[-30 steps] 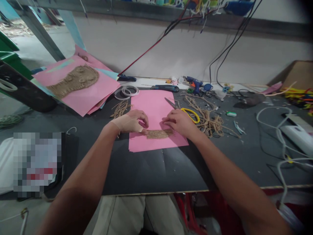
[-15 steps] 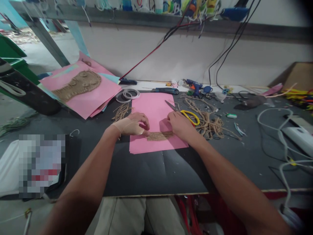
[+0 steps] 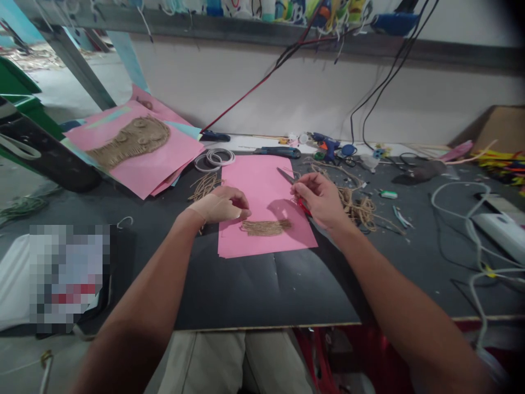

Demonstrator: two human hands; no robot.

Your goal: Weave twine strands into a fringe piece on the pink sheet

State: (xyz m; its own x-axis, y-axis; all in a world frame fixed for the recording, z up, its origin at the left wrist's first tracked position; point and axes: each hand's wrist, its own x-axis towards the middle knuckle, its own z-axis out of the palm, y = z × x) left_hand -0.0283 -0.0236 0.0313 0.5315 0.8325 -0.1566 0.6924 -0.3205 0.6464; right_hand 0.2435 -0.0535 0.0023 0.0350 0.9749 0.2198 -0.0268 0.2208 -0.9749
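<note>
Nearest to us, the pale trousers (image 3: 205, 361) show below the near edge of the dark table (image 3: 229, 295). Beyond that edge lies the pink paper (image 3: 262, 180), with the strip of brown string (image 3: 267, 227) flat on its near half. The left hand (image 3: 225, 205) is over the paper's left edge, just beyond the strip's left end, its thumb and fingertips narrowly gathered. The right hand (image 3: 322, 200) is at the paper's right side, fingers curled towards the thumb, in front of the scissors (image 3: 285, 175). The view is soft there, so we cannot tell whether either hand pinches anything, or whether the right one touches the scissors. To its right we see a tangled heap of string (image 3: 361, 210); left of the paper, short string pieces (image 3: 203, 187). Farther off are a coiled white cable (image 3: 215, 158) and a blue glue gun (image 3: 328, 145), before the white wall (image 3: 246, 82).
</note>
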